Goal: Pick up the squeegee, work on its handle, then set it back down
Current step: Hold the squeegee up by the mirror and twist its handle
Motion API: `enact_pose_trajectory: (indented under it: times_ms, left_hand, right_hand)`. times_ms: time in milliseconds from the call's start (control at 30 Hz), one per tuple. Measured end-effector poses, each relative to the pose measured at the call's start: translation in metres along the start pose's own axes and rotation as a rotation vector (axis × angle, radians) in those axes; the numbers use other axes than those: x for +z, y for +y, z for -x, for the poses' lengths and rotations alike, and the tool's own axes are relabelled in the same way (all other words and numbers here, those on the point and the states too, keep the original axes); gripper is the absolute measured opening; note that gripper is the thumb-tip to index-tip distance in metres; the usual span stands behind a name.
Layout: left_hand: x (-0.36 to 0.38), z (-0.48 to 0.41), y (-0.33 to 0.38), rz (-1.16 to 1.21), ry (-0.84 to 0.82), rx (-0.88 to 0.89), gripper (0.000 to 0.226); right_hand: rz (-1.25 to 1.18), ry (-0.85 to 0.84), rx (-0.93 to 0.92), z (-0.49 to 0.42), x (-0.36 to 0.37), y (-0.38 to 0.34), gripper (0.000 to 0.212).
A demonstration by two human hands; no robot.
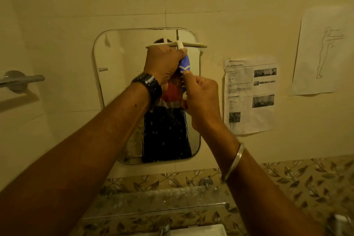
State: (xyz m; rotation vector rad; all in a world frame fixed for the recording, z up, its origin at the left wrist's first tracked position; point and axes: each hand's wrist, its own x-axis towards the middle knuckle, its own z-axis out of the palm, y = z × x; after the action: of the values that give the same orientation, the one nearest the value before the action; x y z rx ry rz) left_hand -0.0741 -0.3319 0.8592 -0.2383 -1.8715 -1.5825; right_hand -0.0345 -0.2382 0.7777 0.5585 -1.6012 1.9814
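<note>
both hands are raised in front of a wall mirror (118, 82). the left hand (162, 65), with a dark wristwatch (148, 84) on its wrist, is closed around the upper part of the squeegee (177, 45) handle, just below the head. the squeegee is held upright in the air, its pale blade bar lying level across the top of the mirror area, above the left hand's knuckles. the handle (184, 65) is seen as blue with a white marking where it shows between the two hands; most of it is hidden by the fingers. the right hand (201, 97), with a metal bangle (232, 163) on its wrist, is curled shut lower down on the handle, thumb pressed against the blue part, and a small white piece is seen at its fingers. the two hands are touching or nearly so. water streaks are seen on the lower mirror glass. a printed sheet (251, 96) is stuck to the wall just right of the mirror, and a line drawing of a figure (323, 51) further right. a towel bar (21, 79) is fixed on the left wall. a tap (164, 230) and basin edge are seen at the bottom.
</note>
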Motion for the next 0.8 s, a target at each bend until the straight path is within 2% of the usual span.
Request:
enact_pose_trajectory:
  times_ms: [133,400,667,800]
  left_hand:
    - [0.004,0.016,-0.015,-0.028,-0.065,-0.023,0.027]
    - [0.01,-0.002,0.034,-0.032,0.013,0.119,0.026]
    - [0.021,0.021,-0.011,-0.105,-0.075,0.031,0.028]
    - [0.02,0.028,-0.008,-0.081,-0.078,0.025,0.027]
  right_hand:
    - [-0.059,-0.008,0.052,0.018,-0.006,0.012,0.045]
    - [-0.026,0.003,-0.039,-0.019,-0.006,-0.023,0.047]
    - [-0.024,0.01,0.02,0.009,-0.022,0.022,0.046]
    - [-0.034,0.01,0.039,0.013,-0.025,0.013,0.045]
